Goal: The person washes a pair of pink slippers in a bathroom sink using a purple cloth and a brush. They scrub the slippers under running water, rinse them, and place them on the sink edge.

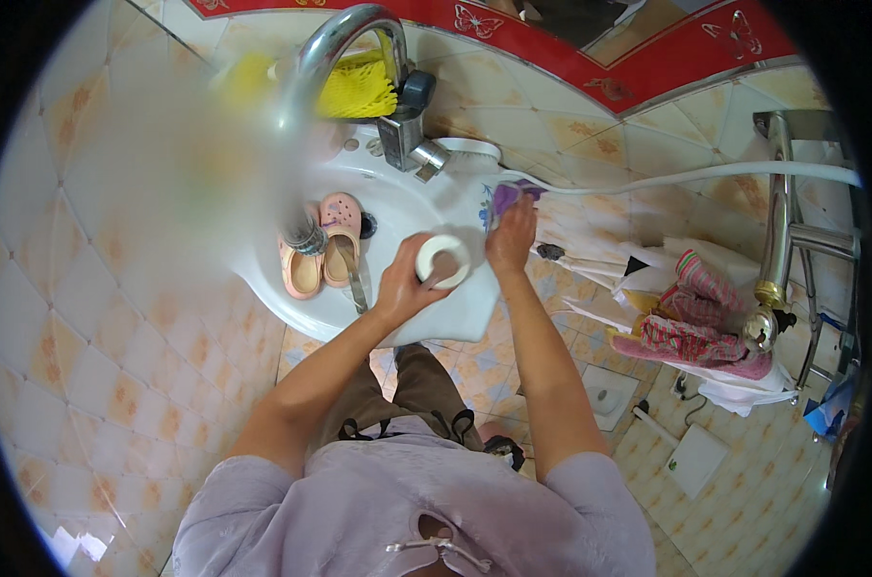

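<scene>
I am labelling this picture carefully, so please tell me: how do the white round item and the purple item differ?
Shape: the white round item shows a circular rim; the purple item has an irregular outline.
Hand: the left hand grips the white round item; the right hand touches the purple item.
Both look smaller than the basin.

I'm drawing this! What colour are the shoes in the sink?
Pale pink outside, tan inside; the shoes show best in the head view.

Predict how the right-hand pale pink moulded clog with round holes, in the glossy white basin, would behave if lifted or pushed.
The clog is probably light and slightly flexible, given its hole-punched upper. It may slide when pushed, since the basin looks smooth.
</scene>
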Tool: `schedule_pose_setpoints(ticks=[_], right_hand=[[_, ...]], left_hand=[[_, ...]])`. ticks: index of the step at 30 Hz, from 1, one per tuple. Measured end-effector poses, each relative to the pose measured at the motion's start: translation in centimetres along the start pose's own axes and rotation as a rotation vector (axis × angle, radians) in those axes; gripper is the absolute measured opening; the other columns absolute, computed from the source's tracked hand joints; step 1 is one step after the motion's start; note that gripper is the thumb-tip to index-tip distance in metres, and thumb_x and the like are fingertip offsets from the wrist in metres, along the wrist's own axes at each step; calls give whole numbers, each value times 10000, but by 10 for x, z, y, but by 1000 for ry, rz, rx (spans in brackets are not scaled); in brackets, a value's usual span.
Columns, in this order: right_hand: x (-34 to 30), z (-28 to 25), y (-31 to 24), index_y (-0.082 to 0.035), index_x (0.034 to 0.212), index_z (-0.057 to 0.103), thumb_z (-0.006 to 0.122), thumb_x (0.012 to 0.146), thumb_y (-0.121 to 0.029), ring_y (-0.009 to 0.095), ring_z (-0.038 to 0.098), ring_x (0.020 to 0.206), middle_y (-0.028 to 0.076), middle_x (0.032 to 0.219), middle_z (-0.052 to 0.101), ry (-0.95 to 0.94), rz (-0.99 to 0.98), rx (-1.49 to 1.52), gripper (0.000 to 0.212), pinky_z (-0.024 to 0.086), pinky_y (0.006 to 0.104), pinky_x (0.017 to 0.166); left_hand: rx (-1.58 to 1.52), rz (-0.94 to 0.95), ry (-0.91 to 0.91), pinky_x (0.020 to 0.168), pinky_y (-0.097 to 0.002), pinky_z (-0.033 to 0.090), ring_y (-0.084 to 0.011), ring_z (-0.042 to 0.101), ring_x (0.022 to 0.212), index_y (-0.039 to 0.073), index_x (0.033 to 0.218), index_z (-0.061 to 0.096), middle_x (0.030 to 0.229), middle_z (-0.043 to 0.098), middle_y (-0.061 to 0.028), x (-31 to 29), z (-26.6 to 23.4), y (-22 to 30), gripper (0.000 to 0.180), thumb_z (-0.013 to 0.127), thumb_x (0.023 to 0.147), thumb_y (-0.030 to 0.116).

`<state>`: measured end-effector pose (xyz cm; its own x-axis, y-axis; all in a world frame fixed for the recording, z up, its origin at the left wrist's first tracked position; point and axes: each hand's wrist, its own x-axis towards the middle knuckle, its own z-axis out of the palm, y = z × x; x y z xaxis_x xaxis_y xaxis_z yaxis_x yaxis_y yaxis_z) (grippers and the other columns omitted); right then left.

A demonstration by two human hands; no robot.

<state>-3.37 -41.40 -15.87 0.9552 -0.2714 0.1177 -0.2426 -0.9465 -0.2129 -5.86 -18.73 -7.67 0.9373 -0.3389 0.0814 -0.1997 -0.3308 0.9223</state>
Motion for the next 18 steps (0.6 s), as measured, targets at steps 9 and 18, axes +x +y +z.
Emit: schedule_pose_setpoints(ticks=[9, 18], right_hand=[[12, 21, -92, -31, 1316, 497, 461, 864, -85, 310, 406, 1321, 130, 1409, 461, 37, -321, 276, 457, 267, 448, 1130], [32, -25, -20, 18, 1162, 587, 495, 831, -21, 343, 502, 1186, 176, 1307, 527, 134, -236, 134, 346, 398, 434, 1023]], left_hand=[[65, -179, 5, 938, -339, 469, -226, 567, 1084, 33, 1291, 428, 1181, 544, -114, -80, -74, -9, 827, 880, 610, 163], [80, -148, 93, 893, -352, 492, -252, 591, 1044, 44, 1267, 457, 1140, 557, -118, -81, -90, -10, 790, 875, 611, 181]])
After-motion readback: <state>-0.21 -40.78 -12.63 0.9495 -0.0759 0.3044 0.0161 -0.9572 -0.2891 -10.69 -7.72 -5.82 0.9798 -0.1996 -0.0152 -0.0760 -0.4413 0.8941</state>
